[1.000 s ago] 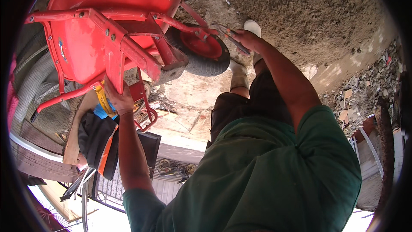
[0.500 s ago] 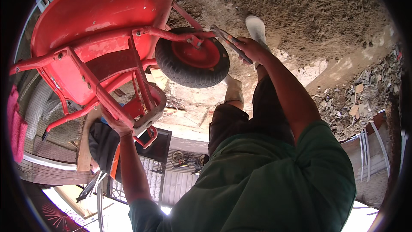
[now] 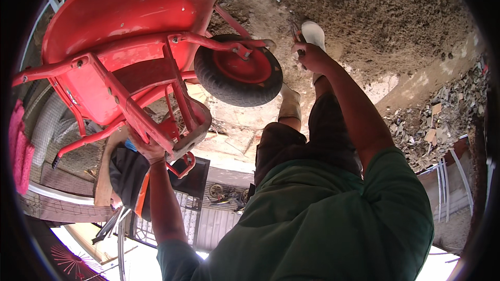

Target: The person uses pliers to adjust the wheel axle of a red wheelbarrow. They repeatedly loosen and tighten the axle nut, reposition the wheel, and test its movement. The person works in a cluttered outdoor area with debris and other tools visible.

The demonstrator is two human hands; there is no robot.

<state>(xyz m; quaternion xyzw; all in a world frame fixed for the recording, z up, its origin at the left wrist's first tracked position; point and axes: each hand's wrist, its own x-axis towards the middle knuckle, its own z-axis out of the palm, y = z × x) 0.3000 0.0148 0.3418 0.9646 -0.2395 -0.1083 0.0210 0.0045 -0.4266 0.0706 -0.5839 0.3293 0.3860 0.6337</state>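
A red wheelbarrow point(image 3: 125, 15) is tipped up on the left, its underside frame and black tyre point(image 3: 237, 91) facing me. My left hand point(image 3: 148, 148) is closed around a red leg bar of its frame, low in the view. My right hand point(image 3: 315, 58) is closed on a slim hand tool with dark and reddish parts, which looks like pliers point(image 3: 296, 34). The pliers point away from me, to the right of the wheel and apart from it. My fingers partly hide the handles.
My white boots point(image 3: 312, 34) stand on dirt ground. A rubble heap point(image 3: 429, 114) lies on the right. A dark bag with an orange stripe point(image 3: 127, 177) is behind my left arm. Pink rolled material point(image 3: 22, 151) and wire mesh point(image 3: 49, 125) are at far left.
My right hand has drawn the pliers away from the frame end beside the wheel, towards the right. The wheelbarrow has shifted slightly to the right, with my left hand still on it.
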